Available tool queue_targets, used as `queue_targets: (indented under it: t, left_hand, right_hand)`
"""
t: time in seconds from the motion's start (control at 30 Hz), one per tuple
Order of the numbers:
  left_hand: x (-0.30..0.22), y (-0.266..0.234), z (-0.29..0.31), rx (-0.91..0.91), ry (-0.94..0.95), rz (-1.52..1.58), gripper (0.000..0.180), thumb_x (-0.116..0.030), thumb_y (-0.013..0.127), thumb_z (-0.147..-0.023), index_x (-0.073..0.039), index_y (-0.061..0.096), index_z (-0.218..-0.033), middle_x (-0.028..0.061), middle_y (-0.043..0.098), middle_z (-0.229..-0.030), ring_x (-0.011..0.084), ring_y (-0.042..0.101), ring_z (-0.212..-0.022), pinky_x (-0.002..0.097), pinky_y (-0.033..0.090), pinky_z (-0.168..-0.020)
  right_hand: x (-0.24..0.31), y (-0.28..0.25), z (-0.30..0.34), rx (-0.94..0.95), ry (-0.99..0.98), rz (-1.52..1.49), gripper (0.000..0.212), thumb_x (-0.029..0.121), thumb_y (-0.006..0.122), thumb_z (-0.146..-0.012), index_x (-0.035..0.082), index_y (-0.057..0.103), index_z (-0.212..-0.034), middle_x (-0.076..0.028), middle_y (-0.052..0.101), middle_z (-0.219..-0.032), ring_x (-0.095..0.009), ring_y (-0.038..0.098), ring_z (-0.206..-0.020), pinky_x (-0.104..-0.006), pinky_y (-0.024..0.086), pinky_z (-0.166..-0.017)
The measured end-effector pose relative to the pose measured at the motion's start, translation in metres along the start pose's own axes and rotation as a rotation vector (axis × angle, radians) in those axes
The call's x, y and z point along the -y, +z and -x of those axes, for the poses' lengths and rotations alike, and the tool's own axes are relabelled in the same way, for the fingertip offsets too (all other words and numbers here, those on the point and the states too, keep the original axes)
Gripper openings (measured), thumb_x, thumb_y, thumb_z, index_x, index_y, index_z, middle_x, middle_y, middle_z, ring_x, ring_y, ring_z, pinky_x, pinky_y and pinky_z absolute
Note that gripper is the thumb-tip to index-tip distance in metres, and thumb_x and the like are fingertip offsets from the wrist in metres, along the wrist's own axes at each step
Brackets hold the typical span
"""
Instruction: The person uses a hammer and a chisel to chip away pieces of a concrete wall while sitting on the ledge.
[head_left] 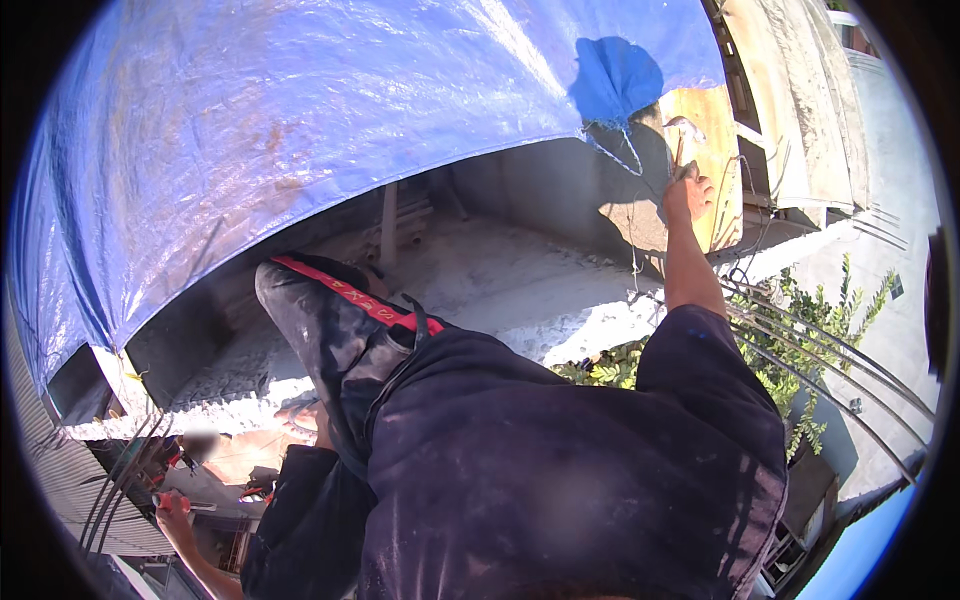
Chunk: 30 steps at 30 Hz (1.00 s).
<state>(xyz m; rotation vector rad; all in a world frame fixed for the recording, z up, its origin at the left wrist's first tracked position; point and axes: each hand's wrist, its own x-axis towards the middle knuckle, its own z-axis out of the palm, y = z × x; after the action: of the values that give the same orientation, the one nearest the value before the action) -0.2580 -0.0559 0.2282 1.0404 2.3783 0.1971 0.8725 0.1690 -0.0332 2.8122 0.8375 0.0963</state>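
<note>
My right hand (688,197) is closed round the wooden handle of a hammer (683,152). Its metal head points up, in front of a yellowish wooden board (715,165). Just left of it, a bunched corner of a blue tarp (300,120) hangs with a frayed cord (625,155). Far off at the lower left, my left hand (174,512) has its fingers curled. A thin pale piece shows at that hand, too small to name.
A rough concrete ledge (590,325) runs beneath the tarp, with my bent leg (330,310) over it. Several bent steel bars (830,350) stick out at the right, beside leafy plants (800,380). Down at the lower left, a person (200,445) is below the ledge.
</note>
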Motion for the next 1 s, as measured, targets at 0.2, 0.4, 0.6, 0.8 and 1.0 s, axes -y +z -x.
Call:
queue_targets:
  t: [0.2, 0.4, 0.6, 0.8, 1.0]
  left_hand:
    - [-0.047, -0.026, -0.005, -0.140, -0.100, -0.262, 0.039, -0.037, 0.064, -0.098, -0.002, 0.062, -0.081, 0.0043, 0.059, -0.073, 0.0149, 0.051, -0.067, 0.0348, 0.041, -0.063]
    - [-0.117, -0.031, 0.000, -0.088, 0.095, -0.302, 0.037, -0.041, 0.067, -0.098, -0.006, 0.068, -0.086, 0.0037, 0.063, -0.078, 0.0122, 0.056, -0.074, 0.0322, 0.044, -0.067]
    - [-0.120, -0.014, -0.011, -0.075, -0.067, -0.037, 0.037, -0.041, 0.069, -0.097, -0.005, 0.072, -0.096, 0.0016, 0.066, -0.083, 0.0100, 0.059, -0.078, 0.0290, 0.048, -0.068]
    - [-0.112, 0.001, -0.019, 0.051, -0.141, -0.116, 0.034, -0.039, 0.068, -0.097, -0.006, 0.072, -0.099, -0.0003, 0.066, -0.086, 0.0098, 0.061, -0.077, 0.0283, 0.049, -0.068]
    - [-0.142, 0.045, 0.031, 0.081, -0.200, -0.151, 0.036, -0.038, 0.066, -0.097, -0.003, 0.071, -0.098, 0.0033, 0.068, -0.086, 0.0107, 0.063, -0.079, 0.0285, 0.052, -0.070]
  right_hand:
    - [-0.001, 0.008, -0.035, 0.181, -0.157, 0.121, 0.064, 0.035, 0.059, -0.094, 0.008, 0.040, -0.150, -0.015, 0.046, -0.158, -0.035, 0.040, -0.149, -0.0596, 0.017, -0.124]
    - [-0.012, 0.024, -0.056, 0.237, -0.175, 0.155, 0.119, 0.064, 0.080, -0.078, -0.003, 0.022, -0.157, -0.026, 0.047, -0.155, -0.044, 0.041, -0.147, -0.0684, 0.014, -0.121]
    - [-0.036, 0.082, -0.109, 0.166, -0.406, 0.071, 0.108, 0.052, 0.082, -0.082, -0.012, 0.025, -0.148, -0.038, 0.054, -0.141, -0.049, 0.055, -0.133, -0.0555, 0.042, -0.110]
    - [-0.034, 0.067, -0.091, 0.173, -0.320, 0.166, 0.090, 0.051, 0.077, -0.087, -0.008, 0.031, -0.137, -0.035, 0.058, -0.134, -0.047, 0.058, -0.127, -0.0597, 0.044, -0.106]
    - [-0.044, 0.080, -0.104, 0.221, -0.292, 0.246, 0.092, 0.056, 0.075, -0.088, -0.004, 0.028, -0.141, -0.029, 0.050, -0.145, -0.047, 0.053, -0.134, -0.0746, 0.035, -0.108]
